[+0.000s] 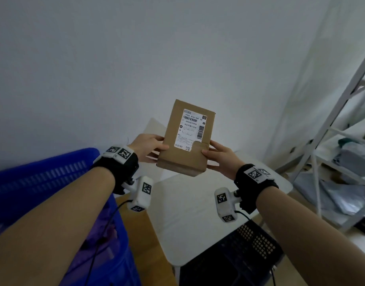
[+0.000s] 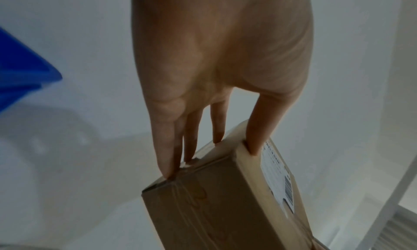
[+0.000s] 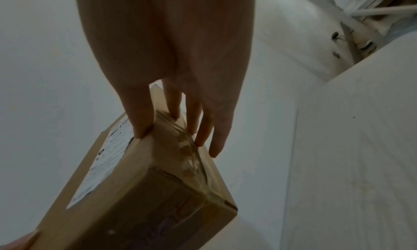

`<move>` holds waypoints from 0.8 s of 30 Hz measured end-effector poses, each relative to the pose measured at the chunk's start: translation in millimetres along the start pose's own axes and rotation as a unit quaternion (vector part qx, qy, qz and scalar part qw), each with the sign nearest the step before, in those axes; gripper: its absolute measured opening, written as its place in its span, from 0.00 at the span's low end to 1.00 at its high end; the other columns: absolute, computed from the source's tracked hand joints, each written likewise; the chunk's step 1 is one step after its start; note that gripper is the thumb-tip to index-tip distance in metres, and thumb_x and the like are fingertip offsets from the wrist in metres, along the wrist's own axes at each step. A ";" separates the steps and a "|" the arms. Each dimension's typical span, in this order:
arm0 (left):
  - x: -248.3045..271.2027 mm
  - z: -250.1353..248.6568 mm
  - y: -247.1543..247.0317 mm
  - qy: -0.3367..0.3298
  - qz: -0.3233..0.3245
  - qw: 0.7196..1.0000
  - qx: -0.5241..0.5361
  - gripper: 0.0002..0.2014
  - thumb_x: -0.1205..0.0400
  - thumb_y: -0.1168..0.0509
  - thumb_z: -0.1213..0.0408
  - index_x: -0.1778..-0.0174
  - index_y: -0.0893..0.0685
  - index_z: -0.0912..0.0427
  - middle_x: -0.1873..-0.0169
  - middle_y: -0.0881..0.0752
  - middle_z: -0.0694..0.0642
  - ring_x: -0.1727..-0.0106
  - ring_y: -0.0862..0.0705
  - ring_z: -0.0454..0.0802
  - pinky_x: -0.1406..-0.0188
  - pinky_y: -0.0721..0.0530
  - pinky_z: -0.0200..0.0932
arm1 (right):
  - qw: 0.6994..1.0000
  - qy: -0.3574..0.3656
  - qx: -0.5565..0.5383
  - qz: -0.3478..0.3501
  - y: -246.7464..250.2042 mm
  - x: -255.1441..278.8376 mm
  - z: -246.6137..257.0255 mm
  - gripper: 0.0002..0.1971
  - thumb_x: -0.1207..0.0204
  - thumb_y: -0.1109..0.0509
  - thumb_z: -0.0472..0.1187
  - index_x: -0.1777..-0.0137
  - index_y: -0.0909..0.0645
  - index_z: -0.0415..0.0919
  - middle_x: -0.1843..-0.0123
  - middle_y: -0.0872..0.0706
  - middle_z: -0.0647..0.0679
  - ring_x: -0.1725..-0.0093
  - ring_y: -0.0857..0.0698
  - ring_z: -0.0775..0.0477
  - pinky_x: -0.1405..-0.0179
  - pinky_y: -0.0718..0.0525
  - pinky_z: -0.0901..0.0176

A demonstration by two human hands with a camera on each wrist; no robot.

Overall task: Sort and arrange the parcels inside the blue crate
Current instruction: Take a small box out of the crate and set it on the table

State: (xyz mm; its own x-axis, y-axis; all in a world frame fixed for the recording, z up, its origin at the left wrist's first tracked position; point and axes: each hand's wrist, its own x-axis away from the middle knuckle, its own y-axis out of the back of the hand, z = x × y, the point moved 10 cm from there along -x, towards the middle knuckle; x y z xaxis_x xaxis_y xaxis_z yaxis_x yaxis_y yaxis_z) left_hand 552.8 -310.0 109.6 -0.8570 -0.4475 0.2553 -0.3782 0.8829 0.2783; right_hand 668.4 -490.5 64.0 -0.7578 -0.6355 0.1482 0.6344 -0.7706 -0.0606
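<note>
A brown cardboard parcel (image 1: 187, 139) with a white shipping label facing me is held up in the air in front of the wall. My left hand (image 1: 151, 148) grips its lower left side, thumb on the labelled face and fingers behind. My right hand (image 1: 218, 156) grips the lower right side the same way. In the left wrist view the parcel (image 2: 214, 200) is pinched by thumb and fingers; the right wrist view shows the parcel (image 3: 158, 182) with tape along its edge. The blue crate (image 1: 43, 182) stands at my lower left, partly hidden by my left forearm.
A white table (image 1: 187, 213) lies below the parcel. A dark perforated crate (image 1: 239, 254) sits at its near edge. A white metal rack (image 1: 332, 124) with grey mailer bags (image 1: 342, 193) stands at the right. A plain wall fills the background.
</note>
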 end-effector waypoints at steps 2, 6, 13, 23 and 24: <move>-20.8 6.1 -24.2 0.023 0.016 1.000 -0.010 0.15 0.20 0.33 0.71 0.37 0.19 0.61 0.50 0.14 0.58 0.57 0.16 0.56 0.45 0.16 0.53 | 1.000 -0.025 0.010 -0.002 23.9 -9.5 -16.2 0.29 0.23 0.30 0.37 0.23 0.30 0.53 0.34 0.16 0.51 0.31 0.20 0.47 0.27 0.28 0.37; -60.6 33.3 -68.8 0.075 0.040 0.996 -0.030 0.08 0.20 0.33 0.72 0.46 0.16 0.63 0.43 0.14 0.62 0.51 0.16 0.59 0.52 0.14 0.52 | 0.996 -0.080 0.016 -0.023 63.0 -27.2 -59.1 0.29 0.24 0.29 0.36 0.24 0.29 0.54 0.35 0.15 0.50 0.32 0.20 0.46 0.28 0.27 0.36; -111.2 111.0 -125.7 0.162 0.051 0.985 -0.013 0.21 0.20 0.36 0.77 0.31 0.24 0.61 0.43 0.17 0.63 0.44 0.19 0.61 0.48 0.18 0.56 | 0.985 -0.166 -0.020 -0.043 99.9 -53.6 -149.1 0.34 0.27 0.30 0.26 0.23 0.31 0.51 0.30 0.19 0.49 0.32 0.21 0.44 0.34 0.22 0.40; -136.0 222.2 -158.7 0.241 0.007 0.968 0.070 0.25 0.20 0.37 0.78 0.26 0.27 0.60 0.46 0.18 0.57 0.47 0.18 0.57 0.46 0.18 0.55 | 0.967 -0.241 -0.055 -0.060 110.5 -78.6 -253.8 0.39 0.32 0.33 0.16 0.23 0.32 0.43 0.30 0.21 0.40 0.36 0.19 0.39 0.46 0.16 0.49; -135.5 229.8 -161.3 0.245 0.005 0.967 0.075 0.25 0.19 0.37 0.78 0.25 0.27 0.60 0.45 0.19 0.56 0.46 0.18 0.57 0.47 0.18 0.54 | 0.967 -0.244 -0.054 -0.058 110.5 -80.3 -260.4 0.39 0.33 0.33 0.16 0.23 0.32 0.43 0.31 0.21 0.39 0.36 0.19 0.39 0.48 0.16 0.51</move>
State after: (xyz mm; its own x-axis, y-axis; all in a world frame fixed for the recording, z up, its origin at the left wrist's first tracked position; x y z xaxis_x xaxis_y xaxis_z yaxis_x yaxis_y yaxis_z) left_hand 649.6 -359.1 -182.6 -0.6068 -0.4200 0.6748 -0.4487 0.8818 0.1453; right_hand 759.5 -537.1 -211.6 -0.6438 -0.4666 0.6064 0.5099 -0.8526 -0.1148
